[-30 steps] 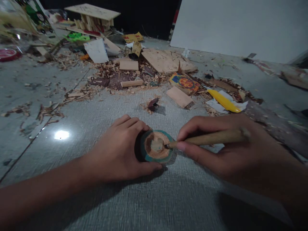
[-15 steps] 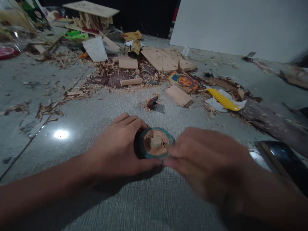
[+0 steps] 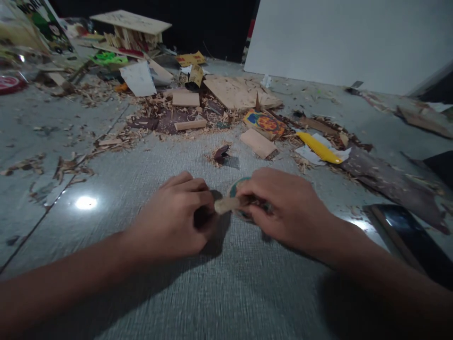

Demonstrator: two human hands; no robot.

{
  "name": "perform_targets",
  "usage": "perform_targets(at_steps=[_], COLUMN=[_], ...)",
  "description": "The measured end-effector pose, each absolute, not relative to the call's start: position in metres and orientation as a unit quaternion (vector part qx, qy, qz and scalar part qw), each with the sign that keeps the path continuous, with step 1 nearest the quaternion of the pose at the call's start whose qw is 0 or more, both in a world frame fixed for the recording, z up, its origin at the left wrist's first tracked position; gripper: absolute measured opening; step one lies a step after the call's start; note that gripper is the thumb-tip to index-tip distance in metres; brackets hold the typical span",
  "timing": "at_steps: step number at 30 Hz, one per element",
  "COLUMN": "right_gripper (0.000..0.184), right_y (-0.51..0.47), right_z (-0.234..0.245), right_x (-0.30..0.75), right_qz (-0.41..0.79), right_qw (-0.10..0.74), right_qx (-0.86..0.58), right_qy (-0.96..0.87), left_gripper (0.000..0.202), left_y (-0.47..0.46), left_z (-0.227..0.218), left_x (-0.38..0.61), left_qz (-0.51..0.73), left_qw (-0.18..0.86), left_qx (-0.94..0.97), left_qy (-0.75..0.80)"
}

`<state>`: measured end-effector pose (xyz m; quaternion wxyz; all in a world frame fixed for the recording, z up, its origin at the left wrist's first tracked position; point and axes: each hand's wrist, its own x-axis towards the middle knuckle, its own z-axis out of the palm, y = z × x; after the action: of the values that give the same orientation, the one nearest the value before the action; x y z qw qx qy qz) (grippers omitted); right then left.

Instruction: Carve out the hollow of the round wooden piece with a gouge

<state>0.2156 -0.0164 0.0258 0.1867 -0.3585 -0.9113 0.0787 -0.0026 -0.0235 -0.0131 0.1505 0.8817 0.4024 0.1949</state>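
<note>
- Gripping the stick-like tool [image 3: 228, 205] narrowly, your right hand [image 3: 288, 203] bends over the round piece [image 3: 234, 189] with the teal rim. This piece lies on the tiled floor [image 3: 219, 293], right of the tile's left edge, which is the dark seam [image 3: 23, 242].
- Your fingers cover most of the piece. I cannot tell if they also hold it, nor where the tool's tip is.
- Your left hand [image 3: 177, 215] is curled, with a narrow dark hollow, just beside the handle's end. If it touches the handle or has something inside, I cannot tell. It is not seen on the piece.
- So, in my judgement, the piece could turn or slide if the tool pushes it sideways, because no second hand steadies it.
- A slip of the hidden tip could also hurt your right fingers, since they are so near.
- Farther out, the dark scrap [image 3: 221, 154] sits among crumbs, and the pale block [image 3: 259, 142] lies toward the floor's far side, before the shavings [image 3: 226, 115]. Loose bits under the piece could make it rock.
- Toward the right side, the phone-like slab [image 3: 414, 241] lies near your forearm; a wide elbow movement could knock it.
</note>
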Motion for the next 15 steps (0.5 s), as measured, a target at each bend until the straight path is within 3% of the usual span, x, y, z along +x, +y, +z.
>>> perform_targets(at_steps=[7,15], right_gripper=[0.017,0.027], right_y=[-0.006,-0.024], right_z=[0.045,0.056], right_x=[0.233,0.232], right_qz=[0.177,0.332], right_qw=[0.28,0.185], right_qx=[-0.519,-0.475], right_qy=[-0.788,-0.794], left_gripper=[0.012,0.033], left_y=[-0.024,-0.025], left_z=[-0.006,-0.003], left_x=[-0.001,-0.004], left_qz=[0.215,0.221], left_qw=[0.155,0.215], left_qx=[0.86,0.861], left_qy=[0.435,0.404])
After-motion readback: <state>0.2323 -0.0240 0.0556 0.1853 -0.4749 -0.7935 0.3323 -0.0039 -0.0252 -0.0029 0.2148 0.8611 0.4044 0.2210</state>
